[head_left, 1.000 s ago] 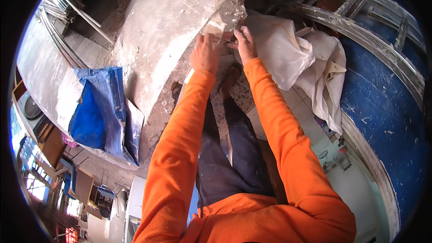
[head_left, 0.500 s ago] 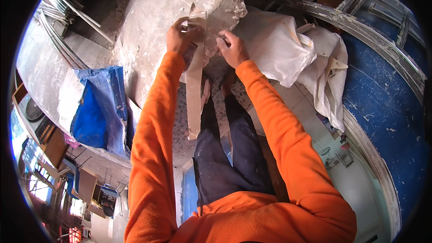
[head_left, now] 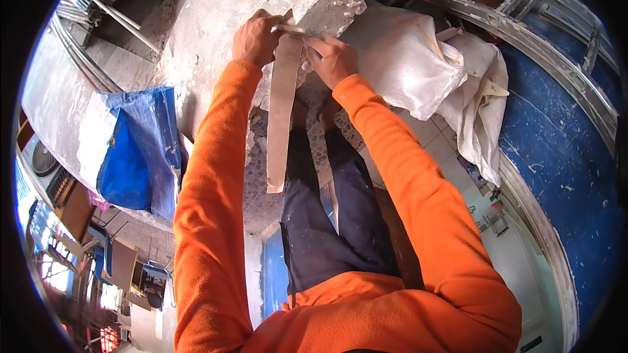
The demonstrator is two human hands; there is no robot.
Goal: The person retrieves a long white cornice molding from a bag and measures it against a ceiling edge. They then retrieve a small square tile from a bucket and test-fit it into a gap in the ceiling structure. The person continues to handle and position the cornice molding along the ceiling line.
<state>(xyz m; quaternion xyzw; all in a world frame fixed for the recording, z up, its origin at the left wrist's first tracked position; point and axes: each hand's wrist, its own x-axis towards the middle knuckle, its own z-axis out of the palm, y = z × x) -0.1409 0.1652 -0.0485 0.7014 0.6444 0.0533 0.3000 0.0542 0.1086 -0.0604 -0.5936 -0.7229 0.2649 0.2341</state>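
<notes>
A long, flat tan strip (head_left: 281, 117), perhaps paper or cardboard, hangs down in front of my dark trousers. Its upper end is folded or bunched between my hands. My left hand (head_left: 257, 37) is closed on that end from the left, thumb and fingers pinched at the fold. From the right, my right hand (head_left: 332, 59) pinches the same top edge, its fingers bent and thumb pressed in. Behind both hands lies a rough grey-white slab (head_left: 222, 0) with a broken, crumbling edge.
A blue bag or sheet (head_left: 140, 150) hangs over the slab's left side. White sacks (head_left: 418, 59) lie to the right, beside a metal ladder (head_left: 523, 10) and a scuffed blue surface (head_left: 556, 144). Thin pipes (head_left: 118, 13) rest at far left. Pebble-patterned flooring (head_left: 258, 157) shows below.
My right hand has moved left and up to the strip's top and taken hold there. My left hand has risen slightly, and the strip's upper end is now folded across between both hands.
</notes>
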